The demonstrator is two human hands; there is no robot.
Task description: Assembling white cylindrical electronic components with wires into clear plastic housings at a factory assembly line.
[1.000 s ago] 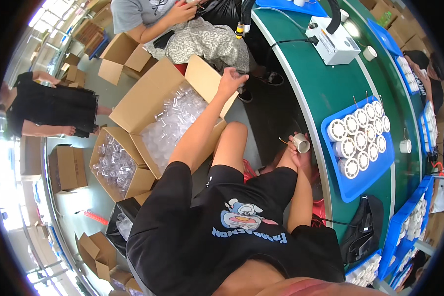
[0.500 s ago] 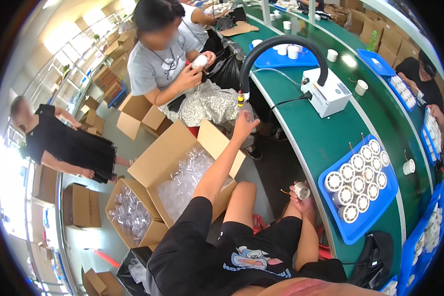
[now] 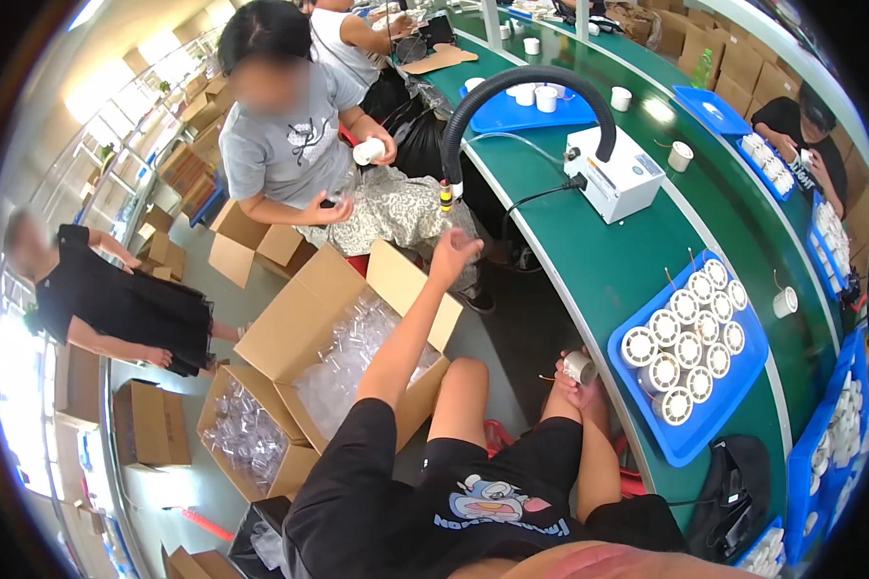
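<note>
My left hand (image 3: 453, 255) is raised over the open cardboard box, just below the nozzle (image 3: 446, 196) on the end of the black hose. Its fingers curl around what looks like a clear plastic cup, hard to make out against the co-worker's patterned clothing. Beside the table edge, my right hand (image 3: 574, 391) grips a white cylindrical part (image 3: 578, 367) with a thin wire sticking out to its left. Many clear plastic cups (image 3: 367, 338) fill the cardboard box under my left forearm.
A blue tray (image 3: 687, 450) of round white parts lies on the green table, near a white machine (image 3: 616, 174) feeding the hose. Another box (image 3: 251, 434) holds clear cups. A seated co-worker (image 3: 294, 145) is close ahead on the left; another person (image 3: 116, 299) stands farther left.
The view has shifted slightly, and both my hands stay in about the same places. The co-worker's hands have parted, one keeping a white part, the other lowered with a clear piece.
</note>
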